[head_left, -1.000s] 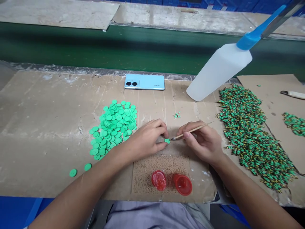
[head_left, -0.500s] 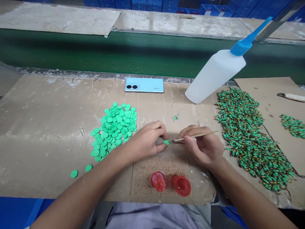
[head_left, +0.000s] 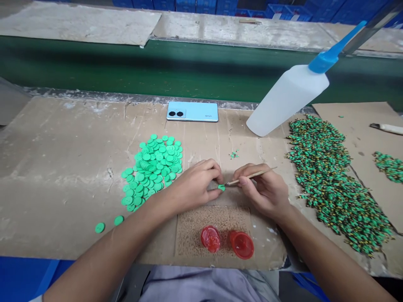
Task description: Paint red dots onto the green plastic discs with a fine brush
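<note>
Near the middle of the table, my left hand [head_left: 200, 182] holds a small green disc [head_left: 221, 187] between thumb and fingers at the table surface. My right hand [head_left: 264, 188] is closed around a thin wooden brush [head_left: 252, 175], its tip at the right edge of the disc. A pile of green discs [head_left: 154, 165] lies left of my left hand, and two single discs [head_left: 100, 227] rest nearer the front edge. Just beyond my hands is a little cluster of tiny green pieces [head_left: 234, 154]. Two red cups [head_left: 210, 239] [head_left: 243, 245] stand on a speckled mat [head_left: 192, 226] in front.
A light blue phone [head_left: 197, 112] lies at the back. To its right, a white bottle with a blue nozzle [head_left: 286, 98] leans over. Many small green and dark pieces [head_left: 333, 180] cover the right side, with a white-handled tool [head_left: 390, 128] beyond. Behind runs a green strip [head_left: 126, 69].
The brush tip has moved left onto the disc, and my right hand has shifted slightly left with it. My left hand keeps its hold on the disc.
</note>
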A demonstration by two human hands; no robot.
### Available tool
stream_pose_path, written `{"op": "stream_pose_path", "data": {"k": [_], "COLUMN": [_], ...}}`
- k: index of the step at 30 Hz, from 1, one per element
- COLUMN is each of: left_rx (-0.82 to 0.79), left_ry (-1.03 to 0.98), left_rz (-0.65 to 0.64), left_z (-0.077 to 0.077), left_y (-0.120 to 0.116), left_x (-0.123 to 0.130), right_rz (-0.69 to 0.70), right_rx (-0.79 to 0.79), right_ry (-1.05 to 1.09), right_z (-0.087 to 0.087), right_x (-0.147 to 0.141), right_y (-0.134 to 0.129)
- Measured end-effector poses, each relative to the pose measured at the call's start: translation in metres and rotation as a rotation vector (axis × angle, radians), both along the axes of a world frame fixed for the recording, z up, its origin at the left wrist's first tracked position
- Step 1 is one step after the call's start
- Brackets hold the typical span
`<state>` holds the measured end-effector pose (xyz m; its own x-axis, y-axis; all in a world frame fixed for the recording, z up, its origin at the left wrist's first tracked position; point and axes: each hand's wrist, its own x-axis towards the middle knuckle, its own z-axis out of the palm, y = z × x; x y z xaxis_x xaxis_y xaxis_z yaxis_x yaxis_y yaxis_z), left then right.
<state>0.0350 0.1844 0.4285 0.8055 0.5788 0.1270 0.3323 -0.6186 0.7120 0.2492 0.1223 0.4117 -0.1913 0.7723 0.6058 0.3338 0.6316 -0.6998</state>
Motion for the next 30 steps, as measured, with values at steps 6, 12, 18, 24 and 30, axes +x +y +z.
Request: {"op": "stream_pose_path", "data": {"k": [6,12,18,24,30], "left_rx": [-0.003,-0.012,-0.01,-0.017,-0.031], "left_ry": [-0.006,-0.003,0.001,-0.006,-0.007], "left_rz": [-0.006,0.0,0.003,0.014,0.016], "left_z": [-0.0006,-0.0017,-0.0039,-0.0046,-0.008], "left_y": [0.0006,-0.0001,0.0005,0.0014,0.0033], "left_x": [-0.0002,-0.0006,0.0002,-0.0005,-0.0007], "right_rz": [0.003,0.019,0.033,0.029,0.049], "right_rx": [0.009,0.018,0.115,0.131,0.149], "right_ry": [-0.051,-0.091,-0.184,-0.215,-0.174], "right_z": [0.0,0.0023,0.0073,0.0073,0.0071], "right_x": [0.0015,0.0016,-0.0011,-0.0027,-0.0048], "right_y": [0.0,0.0009,0.0011,-0.0003,0.0003]}}
